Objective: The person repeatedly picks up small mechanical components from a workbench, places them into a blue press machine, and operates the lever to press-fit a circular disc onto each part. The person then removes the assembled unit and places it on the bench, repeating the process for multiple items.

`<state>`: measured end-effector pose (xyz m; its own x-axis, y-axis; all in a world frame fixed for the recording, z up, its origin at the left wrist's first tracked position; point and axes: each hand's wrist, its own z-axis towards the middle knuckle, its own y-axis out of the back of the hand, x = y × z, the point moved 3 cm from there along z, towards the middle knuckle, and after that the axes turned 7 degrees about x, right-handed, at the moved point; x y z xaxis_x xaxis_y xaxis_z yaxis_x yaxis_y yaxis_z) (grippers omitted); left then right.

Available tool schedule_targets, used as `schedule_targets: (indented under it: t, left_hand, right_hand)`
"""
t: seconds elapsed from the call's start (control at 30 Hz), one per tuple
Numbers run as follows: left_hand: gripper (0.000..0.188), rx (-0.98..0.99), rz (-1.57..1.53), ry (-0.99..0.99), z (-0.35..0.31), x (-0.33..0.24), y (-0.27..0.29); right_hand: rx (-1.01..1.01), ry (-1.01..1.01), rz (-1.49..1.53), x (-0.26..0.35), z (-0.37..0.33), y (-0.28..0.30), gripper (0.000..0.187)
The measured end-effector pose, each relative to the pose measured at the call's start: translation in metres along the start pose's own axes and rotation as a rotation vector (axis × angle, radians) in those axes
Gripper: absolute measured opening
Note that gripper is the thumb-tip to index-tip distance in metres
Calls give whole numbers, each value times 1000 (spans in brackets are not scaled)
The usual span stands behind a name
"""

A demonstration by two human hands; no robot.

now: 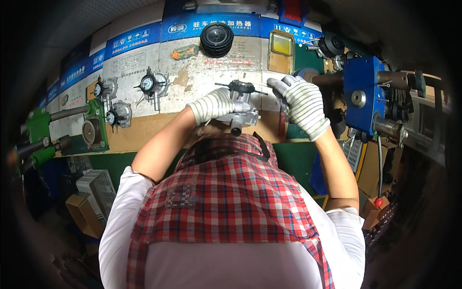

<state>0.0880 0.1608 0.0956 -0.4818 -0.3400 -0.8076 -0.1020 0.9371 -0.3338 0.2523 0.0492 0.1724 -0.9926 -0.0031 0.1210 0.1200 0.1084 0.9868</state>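
Note:
My left hand [215, 104], in a striped glove, is closed around a silver metal housing [237, 119] at the bench's near edge. A round pipe stub on the housing points toward me. On its far end sits a black disc-shaped part [241, 87] with thin rods sticking out to both sides. To the right of it, my gloved right hand [303, 103] is raised with fingers bent together, apart from the housing. Whatever those fingers pinch, if anything, is too small to make out.
Similar silver assemblies with black discs [153, 84] stand at the left. A stack of black rings [216, 40] and a yellow-filled tin [282, 45] lie farther back. A green clamp fixture [94, 126] is at left, a blue press [361, 96] at right. Printed cardboard [192, 89] covers the bench.

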Motion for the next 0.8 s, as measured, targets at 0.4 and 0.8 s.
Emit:
schedule_targets:
  t: [0.4, 0.8]
  left_hand:
    - [33, -73, 232, 50, 21, 23, 17]
    - [43, -26, 241, -121, 7, 51, 56]
  right_hand:
    - [269, -395, 605, -28, 5, -40, 23]
    - [-163, -1056, 462, -149, 42, -174, 37]
